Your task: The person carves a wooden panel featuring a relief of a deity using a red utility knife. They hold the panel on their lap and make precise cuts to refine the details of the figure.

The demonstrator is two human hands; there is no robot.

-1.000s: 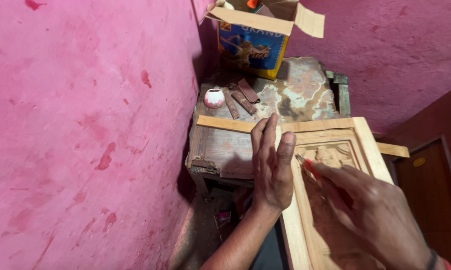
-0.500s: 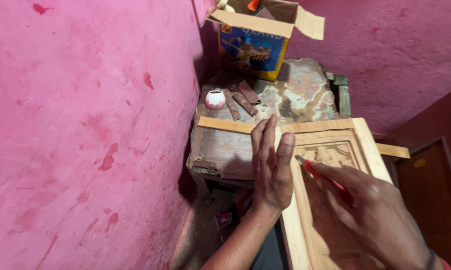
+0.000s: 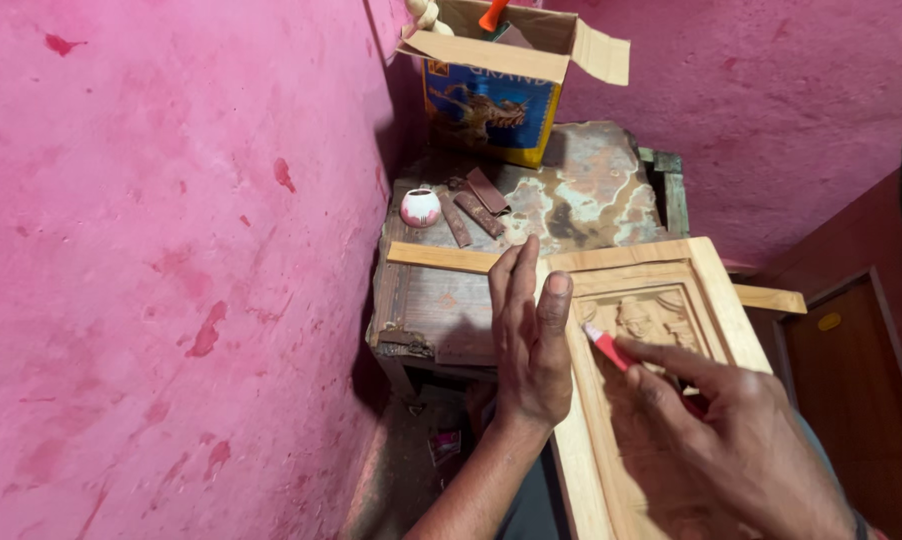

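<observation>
My left hand (image 3: 533, 345) lies open and flat, fingers stretched toward the top of the frame, pressing on the left rail of the carved panel (image 3: 661, 400) at lower centre. My right hand (image 3: 741, 440), at lower right, is closed around a thin red tool (image 3: 607, 346), pinched pencil-fashion with the forefinger laid along it. The tool's long axis runs from lower right to upper left, and its pale tip points up-left at the carved figures near the panel's top left corner. I judge the tool light and stiff, best held low near the tip for control. The panel looks rigid and fairly heavy, but its relief seems delicate, so I would take it by the plain frame rails. Its long axis runs from the bottom of the frame up toward the worn table (image 3: 571, 200) it leans on. A small round pot (image 3: 420, 207) and a cardboard box (image 3: 501, 80) sit farther up.
</observation>
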